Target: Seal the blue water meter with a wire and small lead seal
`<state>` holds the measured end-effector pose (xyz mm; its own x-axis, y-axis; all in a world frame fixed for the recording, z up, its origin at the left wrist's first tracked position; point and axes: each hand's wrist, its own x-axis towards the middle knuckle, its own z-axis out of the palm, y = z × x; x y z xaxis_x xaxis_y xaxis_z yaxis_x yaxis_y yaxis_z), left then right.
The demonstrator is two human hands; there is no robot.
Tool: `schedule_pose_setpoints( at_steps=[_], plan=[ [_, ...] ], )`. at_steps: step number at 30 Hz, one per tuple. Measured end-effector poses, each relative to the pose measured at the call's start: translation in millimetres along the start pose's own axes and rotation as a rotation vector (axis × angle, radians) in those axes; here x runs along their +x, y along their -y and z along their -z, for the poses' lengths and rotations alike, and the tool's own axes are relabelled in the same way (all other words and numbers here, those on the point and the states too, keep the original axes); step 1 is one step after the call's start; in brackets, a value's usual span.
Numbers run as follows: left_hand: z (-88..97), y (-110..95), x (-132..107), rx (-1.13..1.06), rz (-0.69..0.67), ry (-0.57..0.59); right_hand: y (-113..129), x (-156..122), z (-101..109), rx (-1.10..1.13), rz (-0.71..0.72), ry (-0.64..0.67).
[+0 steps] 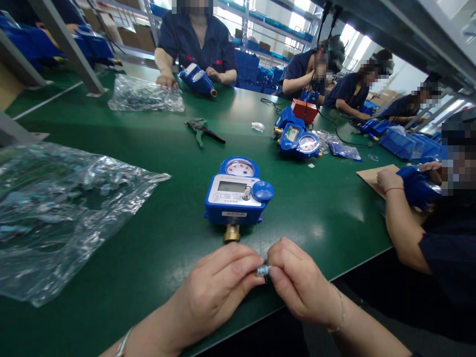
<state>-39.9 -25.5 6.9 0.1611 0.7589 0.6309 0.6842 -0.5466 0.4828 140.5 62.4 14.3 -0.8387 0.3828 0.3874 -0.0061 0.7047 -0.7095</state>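
Note:
My left hand (226, 280) pinches a small clear-and-blue wire seal (262, 270) between thumb and fingers. From the other side, my right hand (297, 277) is closed at the seal's end, its fingertips partly hiding the piece. A very thin wire rises from between the hands toward a blue water meter (234, 214). That meter lies just beyond my hands with its brass fitting (232, 233) pointing at me. It has a small display, a round dial and a raised round blue cap (263, 191).
At left lies a clear plastic bag (122, 198) of small bluish pieces; another bag (145, 94) is farther back. Green-handled pliers (204, 131) rest beyond the meter. More meters (297, 139) and a red box (305, 111) stand at right. Several people work around the green table (178, 218).

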Motion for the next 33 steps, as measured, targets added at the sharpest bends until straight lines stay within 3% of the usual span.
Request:
schedule_pose_setpoints(
  at_steps=[11,14,17,20,27,33],
  plan=[
    [-5.2,0,-3,-0.202,0.039,-0.052,-7,-1,-9,0.338,-0.174,-0.016],
    [-7.8,5,-6,-0.274,0.13,-0.033,-13,-1,-10,0.441,-0.184,-0.015],
    [-9.7,9,-6,-0.223,0.187,-0.04,-17,-1,-8,0.349,-0.099,0.021],
    [-9.3,10,-4,-0.221,0.157,-0.058,-18,0,-5,0.218,-0.039,0.044],
    [-9.1,9,0,-0.304,0.141,0.002,-20,1,0,0.219,-0.051,0.082],
    [-7.4,4,-3,-0.267,0.078,-0.019,-18,4,-2,0.226,-0.075,0.032]
  ],
)
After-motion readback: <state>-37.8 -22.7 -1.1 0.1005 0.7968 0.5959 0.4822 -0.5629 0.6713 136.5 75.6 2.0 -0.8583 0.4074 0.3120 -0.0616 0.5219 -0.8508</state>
